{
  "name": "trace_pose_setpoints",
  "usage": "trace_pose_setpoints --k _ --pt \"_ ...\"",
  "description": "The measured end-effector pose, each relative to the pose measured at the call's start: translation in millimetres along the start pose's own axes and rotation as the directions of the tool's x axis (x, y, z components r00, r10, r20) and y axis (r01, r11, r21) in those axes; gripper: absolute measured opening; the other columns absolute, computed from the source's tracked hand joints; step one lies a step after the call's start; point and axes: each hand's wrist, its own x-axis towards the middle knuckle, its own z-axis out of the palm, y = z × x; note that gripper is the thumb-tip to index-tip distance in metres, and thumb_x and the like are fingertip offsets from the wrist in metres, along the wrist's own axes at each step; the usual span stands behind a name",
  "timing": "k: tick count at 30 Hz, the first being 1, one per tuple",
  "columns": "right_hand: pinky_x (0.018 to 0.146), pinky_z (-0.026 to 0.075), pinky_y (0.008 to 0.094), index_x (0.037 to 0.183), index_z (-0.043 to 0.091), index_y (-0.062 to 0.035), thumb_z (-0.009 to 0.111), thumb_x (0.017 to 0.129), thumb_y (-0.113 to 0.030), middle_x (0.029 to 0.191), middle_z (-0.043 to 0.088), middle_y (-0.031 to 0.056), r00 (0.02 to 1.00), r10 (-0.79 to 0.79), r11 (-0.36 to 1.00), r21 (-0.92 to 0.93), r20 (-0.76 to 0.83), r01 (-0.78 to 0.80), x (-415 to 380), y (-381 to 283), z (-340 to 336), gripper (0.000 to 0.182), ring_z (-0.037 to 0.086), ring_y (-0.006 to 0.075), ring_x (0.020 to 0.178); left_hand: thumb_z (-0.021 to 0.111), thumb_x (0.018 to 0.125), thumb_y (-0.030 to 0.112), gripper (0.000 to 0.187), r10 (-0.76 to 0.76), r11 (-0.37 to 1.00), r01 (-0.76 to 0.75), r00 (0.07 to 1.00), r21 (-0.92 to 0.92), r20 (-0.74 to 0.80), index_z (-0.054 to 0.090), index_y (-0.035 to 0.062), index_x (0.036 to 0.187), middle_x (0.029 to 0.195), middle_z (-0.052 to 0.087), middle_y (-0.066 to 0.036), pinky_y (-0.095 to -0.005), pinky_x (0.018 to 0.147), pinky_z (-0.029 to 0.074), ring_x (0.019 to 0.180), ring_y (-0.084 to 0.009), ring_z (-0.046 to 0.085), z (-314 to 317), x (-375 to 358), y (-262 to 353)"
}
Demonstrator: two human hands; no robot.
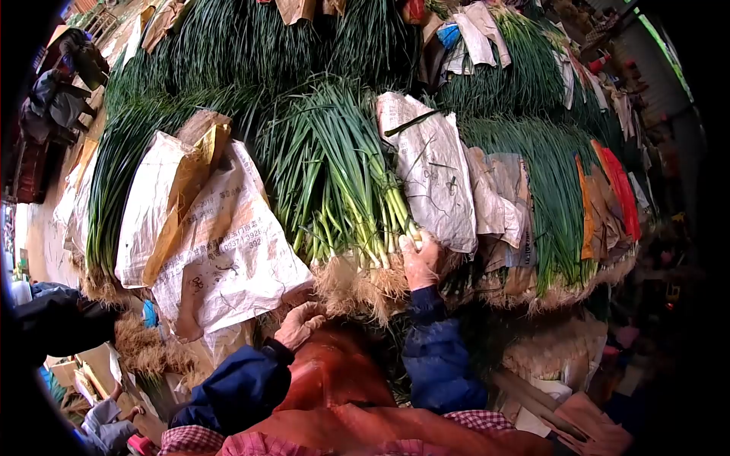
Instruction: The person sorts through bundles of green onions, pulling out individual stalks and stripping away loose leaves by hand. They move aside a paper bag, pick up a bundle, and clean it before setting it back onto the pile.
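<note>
A thick bundle of green onions (342, 178) lies before me, white stems and tan roots pointing toward me. My right hand (422, 260) is at the right side of its root end, with the fingers closed around a few white stems. Lower and to the left, my left hand (300, 325) is closed beside the roots (346, 289), by the lower corner of a printed white sack (236, 243). Whatever its curled fingers hold is hidden. Another white sack (433, 167) covers the onions just right of the bundle.
More green onions (228, 53) are piled behind, and others (563, 197) lie to the right among sacks and a red strip (617, 186). People (57, 102) are at the upper left. Another person (114, 422) is at the lower left, near loose roots (156, 346).
</note>
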Motion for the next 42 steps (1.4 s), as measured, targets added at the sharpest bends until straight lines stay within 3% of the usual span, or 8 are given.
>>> trace_pose_setpoints --k 5,7,9,13,18,29,34,42 --pt "0.066 0.038 0.0334 0.094 0.049 -0.0011 0.053 0.083 -0.033 0.087 0.049 0.0106 0.896 -0.302 0.690 -0.574 0.324 0.440 -91 -87 25 0.034 0.045 0.0190 0.075 0.056 0.083 0.018 0.026 0.010 0.737 0.007 1.000 -0.676 0.022 0.052 0.0044 0.105 0.100 0.057 -0.003 -0.0252 0.080 0.043 0.092 -0.0132 0.054 8 -35 43" --pt "0.064 0.041 0.0337 0.097 0.053 0.0016 0.053 0.083 -0.030 0.079 0.053 0.0130 0.807 0.075 0.923 -0.347 0.586 0.166 -135 -70 46 0.034 0.052 0.0227 0.070 0.056 0.077 0.010 0.034 0.508 0.859 -0.500 0.859 0.111 -0.063 0.049 0.0056 0.110 0.101 0.053 -0.005 -0.0312 0.082 0.042 0.094 -0.0210 0.052 10 -2 -2" --pt "0.058 0.041 0.0302 0.091 0.055 0.0004 0.051 0.085 -0.032 0.074 0.052 0.0105 0.865 -0.124 0.886 -0.339 0.487 0.317 -160 -33 67 0.033 0.051 0.0185 0.066 0.055 0.077 0.012 0.033 0.268 0.906 -0.287 0.958 -0.312 -0.104 0.049 0.0050 0.109 0.096 0.054 -0.005 -0.0297 0.076 0.042 0.087 -0.0196 0.052 14 -11 5" --pt "0.054 0.041 0.0217 0.096 0.048 -0.0001 0.054 0.085 -0.020 0.078 0.053 0.0026 0.795 0.457 0.809 0.186 0.400 -0.558 -133 -26 124 0.024 0.049 0.0094 0.064 0.055 0.083 0.029 0.036 0.028 0.740 -0.003 0.999 -0.672 0.027 0.049 0.0057 0.109 0.082 0.054 -0.001 -0.0217 0.054 0.041 0.065 -0.0093 0.050 1 -50 12" --pt "0.066 0.047 0.0226 0.096 0.051 0.0042 0.057 0.081 -0.006 0.087 0.058 0.0071 0.944 0.122 0.925 0.311 0.306 -0.220 -141 -98 159 0.019 0.057 0.0115 0.075 0.050 0.085 0.034 0.041 0.129 0.602 0.041 0.980 -0.797 0.148 0.044 0.0075 0.116 0.089 0.054 -0.003 -0.0236 0.052 0.039 0.061 -0.0114 0.047 -24 -115 50" --pt "0.052 0.036 0.0210 0.078 0.055 -0.0049 0.055 0.084 -0.023 0.070 0.054 -0.0024 0.928 0.337 0.902 0.230 0.157 -0.367 -127 10 171 0.019 0.044 0.0068 0.057 0.046 0.089 0.019 0.018 -0.044 0.635 0.042 0.999 -0.772 0.017 0.048 0.0032 0.098 0.075 0.050 -0.001 -0.0193 0.048 0.037 0.056 -0.0081 0.044 -38 -103 2" --pt "0.042 0.034 0.0282 0.071 0.050 -0.0046 0.044 0.088 -0.034 0.054 0.048 0.0028 0.976 0.216 0.943 -0.261 0.003 -0.208 -230 12 127 0.035 0.043 0.0138 0.046 0.044 0.090 0.020 0.021 0.018 0.490 0.096 0.993 -0.867 0.121 0.050 0.0010 0.097 0.075 0.050 -0.002 -0.0198 0.048 0.036 0.057 -0.0084 0.044 -29 -100 6" --pt "0.069 0.046 0.0403 0.100 0.052 -0.0038 0.048 0.082 -0.039 0.097 0.055 0.0228 0.777 0.617 0.003 -0.988 0.121 0.152 -347 25 -44 0.040 0.055 0.0362 0.084 0.048 0.087 0.016 0.013 0.055 0.628 -0.029 0.998 -0.778 0.007 0.051 0.0045 0.093 0.071 0.052 -0.001 -0.0220 0.045 0.038 0.055 -0.0085 0.046 -21 -80 21"
